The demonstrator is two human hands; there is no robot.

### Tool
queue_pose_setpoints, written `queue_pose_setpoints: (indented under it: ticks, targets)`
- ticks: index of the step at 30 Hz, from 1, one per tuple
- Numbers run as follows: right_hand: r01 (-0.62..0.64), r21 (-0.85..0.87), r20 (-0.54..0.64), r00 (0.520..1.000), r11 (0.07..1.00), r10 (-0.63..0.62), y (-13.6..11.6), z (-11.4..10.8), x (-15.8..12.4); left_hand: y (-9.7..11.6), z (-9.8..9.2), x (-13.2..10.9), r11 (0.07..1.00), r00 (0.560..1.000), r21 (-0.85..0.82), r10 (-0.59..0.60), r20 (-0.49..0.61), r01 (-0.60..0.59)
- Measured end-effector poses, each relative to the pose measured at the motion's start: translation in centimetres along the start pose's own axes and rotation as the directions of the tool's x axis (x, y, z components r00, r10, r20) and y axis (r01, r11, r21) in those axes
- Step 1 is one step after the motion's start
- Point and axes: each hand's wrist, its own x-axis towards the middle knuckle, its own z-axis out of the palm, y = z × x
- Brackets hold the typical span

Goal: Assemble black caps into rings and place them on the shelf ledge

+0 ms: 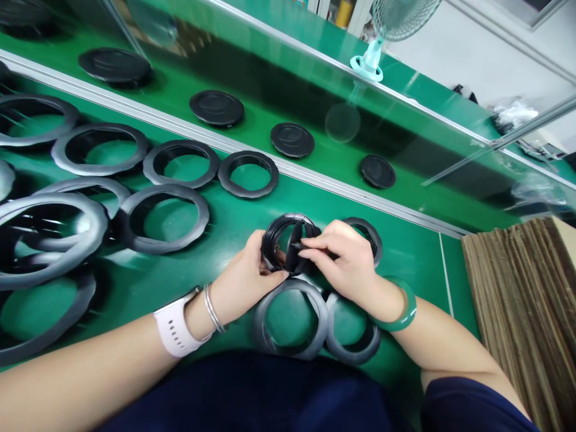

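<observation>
My left hand [256,264] is closed around the lower left side of a black plastic ring [270,243], held tilted above the green table. Between thumb and fingers, my right hand [344,255] pinches a dark flap-like piece [294,247] that stands edge-on within the ring's opening. Whether that piece is fixed to the ring I cannot tell. Just below the hands lie two grey-black rings, a larger one [320,321] and a smaller one [369,348]. Another ring [375,237] is partly hidden behind my right hand.
Several black rings [164,219] cover the table's left side, some overlapping. Beyond a metal rail [315,174], several round black discs [292,140] lie along a green belt-like strip behind a clear panel. Stacked cardboard sheets [517,312] stand at right. A fan [371,60] stands at the back.
</observation>
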Motion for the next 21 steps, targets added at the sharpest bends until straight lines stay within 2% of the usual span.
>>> queue_pose_setpoints:
  ticks: [2, 4, 14, 21]
  targets:
    - [0.172, -0.146, 0.084, 0.983, 0.974, -0.161, 0.2, 0.4, -0.2, 0.2, 0.0, 0.0, 1.0, 1.0, 0.026, -0.006, 0.005, 0.006]
    - [0.239, -0.23, 0.153, 0.966, 0.943, -0.208, 0.7, 0.5, -0.5, 0.4, 0.0, -0.1, 0.999, 1.0, 0.043, -0.015, 0.019, 0.014]
    - [0.397, -0.387, 0.274, 0.911, 0.832, -0.307, 0.9, 0.7, -0.5, 0.2, 0.0, -0.1, 0.998, 0.998, 0.003, -0.062, -0.005, 0.062]
    - [0.373, -0.448, 0.318, 0.916, 0.813, -0.245, 1.1, 1.2, -0.6, 0.2, -0.1, -0.2, 0.995, 0.997, 0.064, -0.075, -0.006, 0.076]
